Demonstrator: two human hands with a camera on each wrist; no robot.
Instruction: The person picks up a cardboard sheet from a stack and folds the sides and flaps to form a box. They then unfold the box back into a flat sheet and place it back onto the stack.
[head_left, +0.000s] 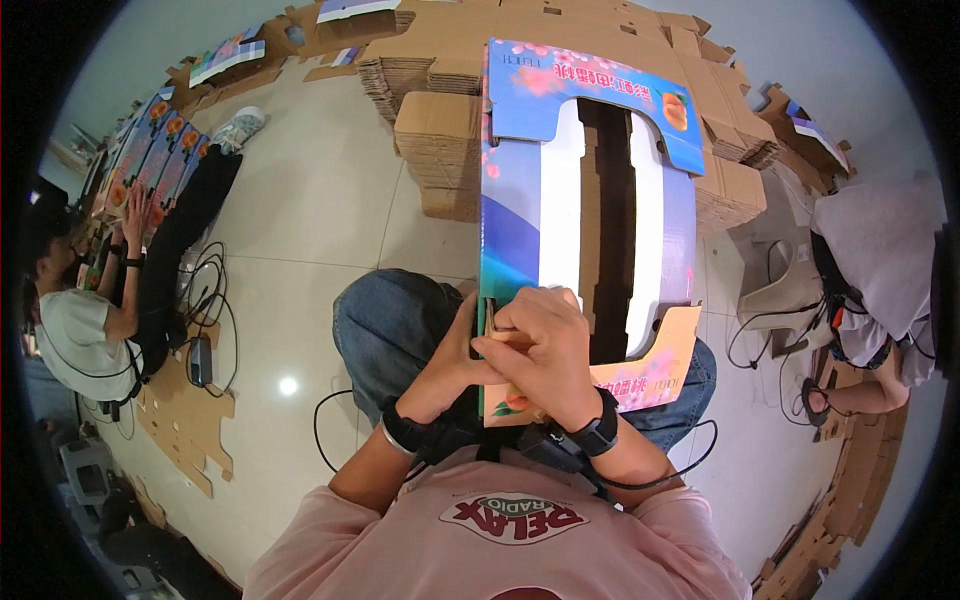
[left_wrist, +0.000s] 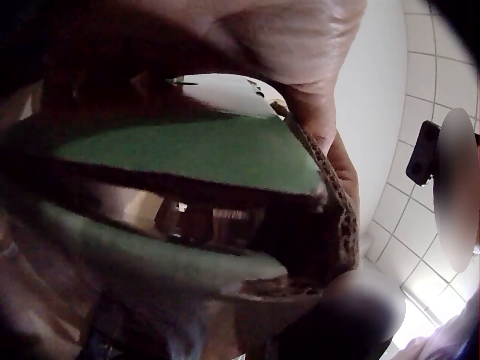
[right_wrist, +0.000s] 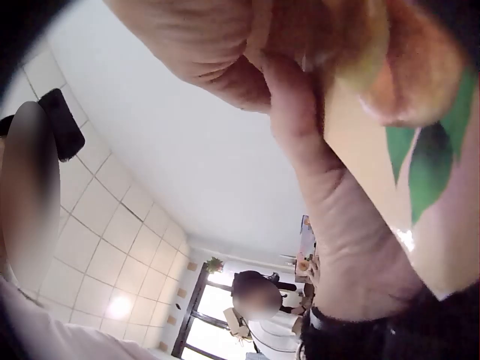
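The tiled floor (head_left: 290, 300) is supporting the work area. Beyond the carton, stacks of flattened cardboard (head_left: 440, 155) are lying in layers; the flat stacking is probably saving space. The printed carton (head_left: 560, 220) is sitting in front of the wearer, its near end over the lap and its slot-like opening (head_left: 607, 230) facing up. The jeans (head_left: 390, 330) are showing on both sides of the near end, so the legs are probably bracing the carton. The near end flap (head_left: 655, 370) is lying toward the body, presumably for easy access.

Both hands are meeting at the carton's near left corner. The right hand (head_left: 545, 345) is pinching cardboard there, fingers curled and thumb pressed in; the exact contact is hidden. The left hand (head_left: 450, 355) is gripping the left wall beside it, apparently steadying the corner against the other hand's force. The left wrist view is showing the corrugated edge (left_wrist: 341, 195) running between that hand's digits, a hold probably preventing slip.
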